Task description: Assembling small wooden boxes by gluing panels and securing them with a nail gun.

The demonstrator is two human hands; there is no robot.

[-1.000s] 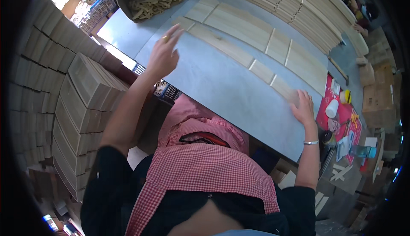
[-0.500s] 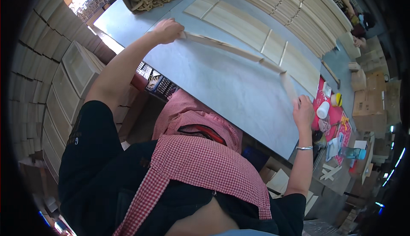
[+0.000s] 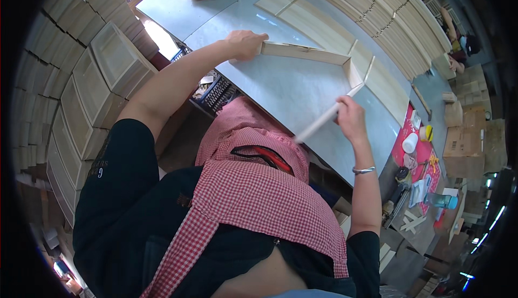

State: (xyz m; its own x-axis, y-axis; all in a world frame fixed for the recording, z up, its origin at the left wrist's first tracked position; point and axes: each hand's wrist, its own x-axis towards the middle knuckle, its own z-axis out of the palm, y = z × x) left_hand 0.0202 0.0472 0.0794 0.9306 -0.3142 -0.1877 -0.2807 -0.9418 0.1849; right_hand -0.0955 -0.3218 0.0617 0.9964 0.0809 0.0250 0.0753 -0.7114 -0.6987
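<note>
Head view: toward twelve o'clock the left hand grips one end of a pale, jointed wooden strip; toward three, the right hand pinches its last segment. It bends around one o'clock over the smooth grey table; steady, even folding should spare the joints.
</note>
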